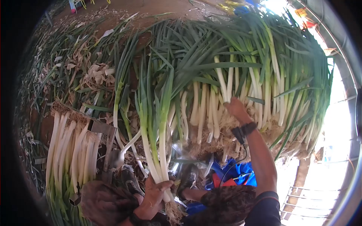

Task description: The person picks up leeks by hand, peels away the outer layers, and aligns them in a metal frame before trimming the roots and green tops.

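My left hand [154,196] is low in the middle, fingers wrapped around the white lower ends of a few long green onions [160,150]. Their green tops point away from me, and their roots hang below the hand. Farther right, my right hand [237,109] reaches into a big heap of green onions [205,105] with roots still on. Its curled fingers close on the white part of a green onion stalk [222,81] at the heap's near side. A dark band with a cable is around the right wrist.
At left, a bundle of green onions [71,147] lies roots away from me, beside a metal plate [105,128] on a stand. Dry peelings and leaves [98,77] cover the ground behind. Between my legs and the heap lies blue plastic [235,171]. A wooden post [299,177] stands right.
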### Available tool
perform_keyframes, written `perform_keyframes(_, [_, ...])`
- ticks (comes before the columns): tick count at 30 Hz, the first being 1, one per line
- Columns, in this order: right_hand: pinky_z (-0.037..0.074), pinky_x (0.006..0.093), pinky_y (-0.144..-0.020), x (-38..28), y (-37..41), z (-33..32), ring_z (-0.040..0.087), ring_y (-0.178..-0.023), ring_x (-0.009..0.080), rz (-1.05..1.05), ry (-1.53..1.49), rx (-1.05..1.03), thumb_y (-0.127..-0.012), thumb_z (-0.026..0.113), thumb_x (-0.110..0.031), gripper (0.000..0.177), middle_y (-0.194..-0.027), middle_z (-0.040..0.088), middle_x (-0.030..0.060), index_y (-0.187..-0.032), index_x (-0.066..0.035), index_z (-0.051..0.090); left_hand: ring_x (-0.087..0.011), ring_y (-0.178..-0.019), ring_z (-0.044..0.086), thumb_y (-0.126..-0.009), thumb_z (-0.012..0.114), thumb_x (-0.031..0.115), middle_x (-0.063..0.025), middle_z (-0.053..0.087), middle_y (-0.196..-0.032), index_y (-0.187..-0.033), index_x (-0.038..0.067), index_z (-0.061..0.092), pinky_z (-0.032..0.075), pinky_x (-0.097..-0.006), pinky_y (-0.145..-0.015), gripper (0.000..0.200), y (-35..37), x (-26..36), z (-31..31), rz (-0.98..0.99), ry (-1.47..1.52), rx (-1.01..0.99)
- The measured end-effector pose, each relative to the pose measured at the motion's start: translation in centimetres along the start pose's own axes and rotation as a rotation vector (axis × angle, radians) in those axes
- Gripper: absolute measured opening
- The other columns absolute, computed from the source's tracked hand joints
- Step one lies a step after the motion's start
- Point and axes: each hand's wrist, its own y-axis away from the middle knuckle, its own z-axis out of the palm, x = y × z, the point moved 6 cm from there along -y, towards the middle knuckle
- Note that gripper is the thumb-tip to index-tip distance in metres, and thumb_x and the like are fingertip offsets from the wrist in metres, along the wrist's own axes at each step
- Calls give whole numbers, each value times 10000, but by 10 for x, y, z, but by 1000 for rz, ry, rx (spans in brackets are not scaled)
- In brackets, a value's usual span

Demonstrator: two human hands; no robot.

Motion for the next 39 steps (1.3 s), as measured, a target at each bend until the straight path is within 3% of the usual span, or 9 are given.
perform_keyframes(4, [456,432,-1005,-30,129,9,510,-1247,424,-152,-548,-264,-874,618,-504,704,-1358,488,305,-1315,32,497,-217,-618,615,-785,665,-88,-136,621,-888,-1147,-2,441,521,-333,-527,435,7,-5,2,15,-13,-47])
perform_keyframes(7, [347,429,-1118,-50,198,18,390,-1369,408,-261,67,-412,-947,578,-387,628,-1448,404,299,-1395,23,416,-194,-615,612,-789,708,-52,-115,619,-870,-1132,9,452,509,-308,-499,433,9,-19,-1,10,-75,-49])
perform_keyframes(13, [488,417,-961,-67,297,37,580,-1151,335,-303,-212,-504,-1002,516,-180,365,-1293,553,220,-1344,-53,488,-175,-693,645,-819,734,13,-93,634,-912,-1197,49,475,551,-282,-568,460,19,-44,-14,31,-203,-130])
perform_keyframes(15, [522,468,-674,-61,331,82,641,-746,387,-17,-928,-540,-938,572,-345,442,-910,617,279,-1155,36,506,-161,-687,640,-846,758,119,-54,624,-877,-1142,37,492,541,-297,-550,406,24,-57,-18,120,-119,-226])
perform_keyframes(18, [525,467,-640,-101,401,104,661,-743,393,-746,-448,-410,-953,570,-366,497,-803,631,269,-1155,69,440,-184,-911,667,-878,714,92,-81,653,-1062,-1234,20,523,573,-329,-745,410,37,-65,-13,113,-138,-354])
perform_keyframes(27, [535,446,-687,-113,446,64,663,-884,422,-408,-552,-418,-903,617,-281,414,-1108,602,281,-1151,28,494,-244,-823,697,-822,731,61,-139,689,-978,-1159,-40,592,589,-354,-725,378,61,-48,-40,110,-232,-406])
perform_keyframes(29, [482,352,-547,-99,448,37,599,-641,169,-685,-654,82,-961,552,-235,237,-738,614,66,-1085,-33,555,-246,-805,698,-802,730,46,-150,691,-967,-1125,-37,599,588,-336,-694,358,64,-42,-45,94,-104,-449])
perform_keyframes(33, [485,348,-572,-80,402,-13,611,-663,171,-527,-606,231,-983,539,-308,325,-747,637,76,-1137,-23,550,-233,-714,682,-779,723,49,-141,670,-864,-1116,-33,582,570,-334,-626,375,173,-4,-41,184,-181,-437])
perform_keyframes(39, [393,472,-1024,-83,373,37,485,-1254,344,-582,-70,524,-786,731,-276,662,-1379,480,220,-1361,-65,479,-211,-696,663,-800,693,43,-120,646,-814,-1104,-28,565,549,-297,-610,336,212,-48,-100,237,-274,-447])
